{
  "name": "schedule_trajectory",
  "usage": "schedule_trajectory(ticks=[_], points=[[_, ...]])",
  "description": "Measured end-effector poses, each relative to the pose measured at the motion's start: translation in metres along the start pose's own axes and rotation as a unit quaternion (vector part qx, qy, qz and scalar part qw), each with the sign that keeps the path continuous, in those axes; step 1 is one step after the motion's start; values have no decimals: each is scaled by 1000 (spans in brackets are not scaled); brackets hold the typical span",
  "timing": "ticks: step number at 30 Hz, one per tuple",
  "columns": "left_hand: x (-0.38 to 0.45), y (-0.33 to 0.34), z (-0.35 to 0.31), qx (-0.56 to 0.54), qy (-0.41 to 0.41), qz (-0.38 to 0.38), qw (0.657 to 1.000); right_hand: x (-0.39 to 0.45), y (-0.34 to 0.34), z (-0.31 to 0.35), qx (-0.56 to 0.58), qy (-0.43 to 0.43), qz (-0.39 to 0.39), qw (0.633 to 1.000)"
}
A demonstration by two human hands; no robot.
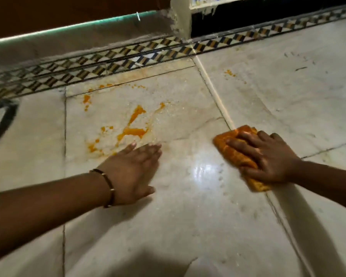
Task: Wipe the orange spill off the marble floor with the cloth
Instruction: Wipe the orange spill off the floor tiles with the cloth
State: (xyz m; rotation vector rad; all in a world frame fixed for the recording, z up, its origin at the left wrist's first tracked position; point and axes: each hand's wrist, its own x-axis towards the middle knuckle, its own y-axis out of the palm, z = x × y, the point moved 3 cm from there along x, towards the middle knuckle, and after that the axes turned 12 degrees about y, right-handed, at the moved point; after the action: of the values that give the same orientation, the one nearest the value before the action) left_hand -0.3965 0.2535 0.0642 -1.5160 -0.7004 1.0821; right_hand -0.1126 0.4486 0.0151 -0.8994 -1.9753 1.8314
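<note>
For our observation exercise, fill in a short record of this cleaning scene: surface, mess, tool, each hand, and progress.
surface: marble floor, patterned border along the wall
mess: orange spill, small splash beyond the joint
tool: orange cloth, lying apart from the main spill
right hand: presses on the cloth
left hand: flat on the floor, beside the spill
progress: spill not yet wiped

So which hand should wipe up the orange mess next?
The right hand, probably. It already presses the cloth on the floor, right of the orange spill. The left hand lies flat and bare beside the spill.
</note>
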Motion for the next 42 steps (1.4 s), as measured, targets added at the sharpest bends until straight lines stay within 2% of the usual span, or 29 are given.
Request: schedule_trajectory(ticks=[1, 4, 6, 8, 10, 13, 15, 17, 20, 22, 24, 26, 28, 31, 34, 37, 40, 42], points=[[-32, -7, 15, 28, 4, -10, 1000, 13, -7, -6, -25, 9, 15, 1000], [-103, 12, 47, 25, -55, 59, 996, 65, -25, -3, -94, 62, 66, 991], [-128, 33, 55, -7, -120, 50, 991, 97, -33, 25, -143, 54, 77, 985], [-144, 60, 61, -49, -138, 67, 987, 105, -37, 60, -168, 30, 102, 980], [-149, 75, 62, -80, -142, 30, 986, 91, -37, 90, -142, 9, 120, 982], [-154, 97, 73, -160, -232, -62, 957, 49, -39, 150, -111, -68, 59, 990], [-153, 114, 76, -179, -281, -105, 937, 21, -41, 200, -47, -118, 30, 991], [-151, 126, 82, -167, -294, -107, 935, 18, -44, 252, -12, -170, 54, 984], [-155, 131, 98, -149, -300, -108, 936, 59, -48, 300, 17, -238, 32, 971], [-165, 136, 104, -151, -322, -103, 929, 93, -50, 296, 25, -201, 22, 979], [-173, 142, 104, -156, -336, -101, 923, 108, -45, 273, 36, -103, 28, 994], [-174, 144, 103, -164, -336, -99, 922, 94, -42, 251, 65, -1, 27, 998], [-174, 143, 103, -168, -337, -106, 920, 66, -43, 250, 79, 62, 25, 995], [-172, 142, 102, -174, -332, -104, 921, 45, -46, 286, 73, 77, 47, 993], [-171, 141, 102, -171, -332, -110, 921, 77, -47, 321, 54, 3, 24, 998], [-171, 143, 102, -154, -331, -113, 924, 126, -51, 320, 52, -48, 2, 997], [-174, 146, 104, -154, -331, -110, 925, 145, -50, 286, 65, 6, 1, 998], [-175, 145, 103, -155, -322, -107, 928, 125, -44, 254, 83, 70, -20, 994]])
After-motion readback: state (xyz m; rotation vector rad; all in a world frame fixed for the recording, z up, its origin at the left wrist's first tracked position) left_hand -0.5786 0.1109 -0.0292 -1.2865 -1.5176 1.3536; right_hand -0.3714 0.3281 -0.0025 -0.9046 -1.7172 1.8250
